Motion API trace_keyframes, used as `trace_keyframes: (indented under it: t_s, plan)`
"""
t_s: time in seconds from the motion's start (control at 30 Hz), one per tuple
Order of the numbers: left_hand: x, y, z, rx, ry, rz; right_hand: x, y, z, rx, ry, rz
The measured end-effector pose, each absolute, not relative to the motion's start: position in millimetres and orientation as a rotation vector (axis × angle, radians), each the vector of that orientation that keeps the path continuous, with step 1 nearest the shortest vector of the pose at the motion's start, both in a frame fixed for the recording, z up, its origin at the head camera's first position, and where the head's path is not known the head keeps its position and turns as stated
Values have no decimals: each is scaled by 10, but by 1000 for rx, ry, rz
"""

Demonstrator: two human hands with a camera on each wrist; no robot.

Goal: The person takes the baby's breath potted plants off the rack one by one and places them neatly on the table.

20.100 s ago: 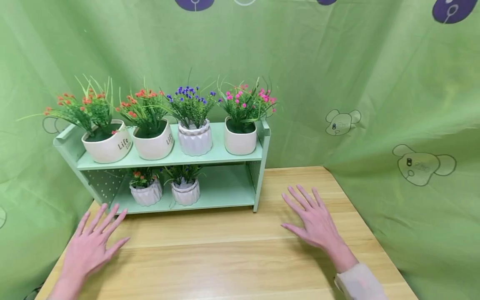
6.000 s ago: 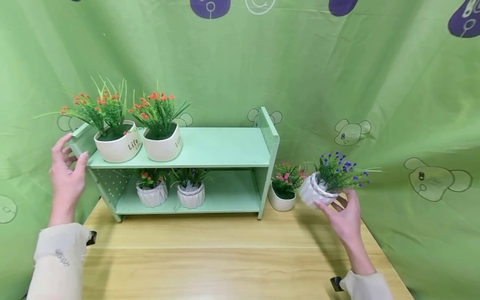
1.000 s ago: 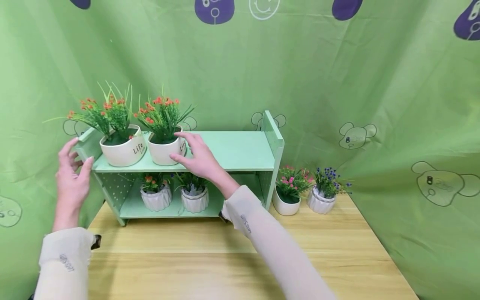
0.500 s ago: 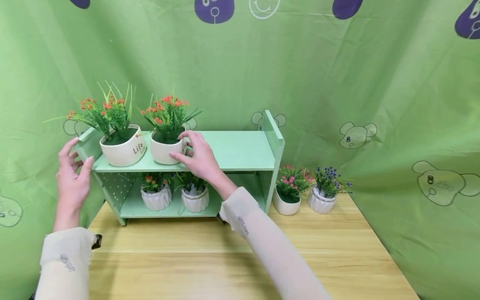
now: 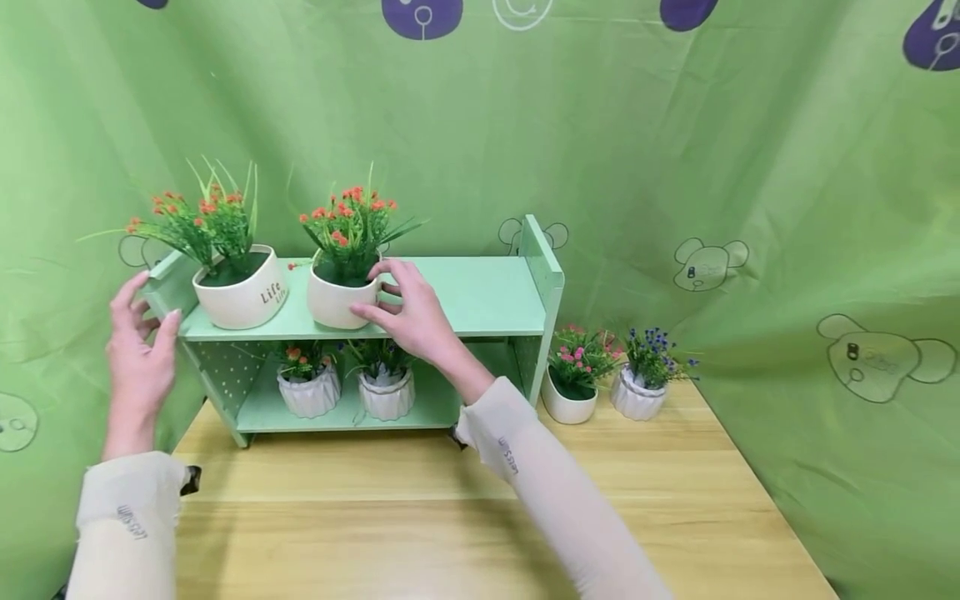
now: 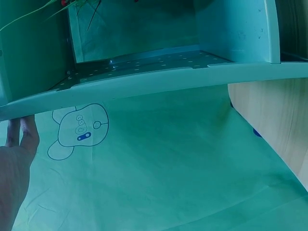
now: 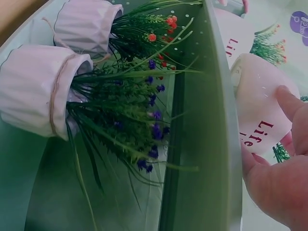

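My right hand [image 5: 416,317] pinches the right side of a white pot [image 5: 333,302] with red flowers, at the front edge of the green shelf's top board [image 5: 480,292]. The right wrist view shows the fingers of that hand [image 7: 284,178] on the pot [image 7: 262,103], beside its "Life" lettering. A similar pot [image 5: 238,302] with red flowers stands to its left. My left hand [image 5: 140,358] grips the shelf's left side panel [image 5: 171,287]; in the left wrist view, part of this hand [image 6: 17,168] shows against the panel's edge [image 6: 144,83].
Two ribbed white pots, one with red flowers [image 5: 310,393] and one with purple [image 5: 386,394], stand on the lower board. Right of the shelf, a pink-flowered pot [image 5: 570,404] and a purple-flowered pot [image 5: 637,397] stand on the wooden table [image 5: 360,533]. A green curtain [image 5: 637,125] hangs behind.
The right hand has closed round the red-flowered pot and moved it a little to the right, widening the space between the two top pots. The left hand has kept its place on the side panel.
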State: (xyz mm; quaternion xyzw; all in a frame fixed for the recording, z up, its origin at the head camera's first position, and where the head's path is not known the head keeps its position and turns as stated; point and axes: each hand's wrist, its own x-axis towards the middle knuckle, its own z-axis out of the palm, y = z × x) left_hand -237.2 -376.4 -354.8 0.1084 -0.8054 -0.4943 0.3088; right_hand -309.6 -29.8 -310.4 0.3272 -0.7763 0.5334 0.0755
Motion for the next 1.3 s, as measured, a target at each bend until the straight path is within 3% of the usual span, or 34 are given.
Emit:
trace_keyframes:
  t_s: [0.53, 1.3]
  plan:
    - [-2360, -3742, -3500, 305, -2137, -1324, -2874, 194, -3100, 950, -2266, 1721]
    - [-2347, -3747, -3511, 339, -2156, -1334, -2178, 1044, -3408, 898, -2308, 1466]
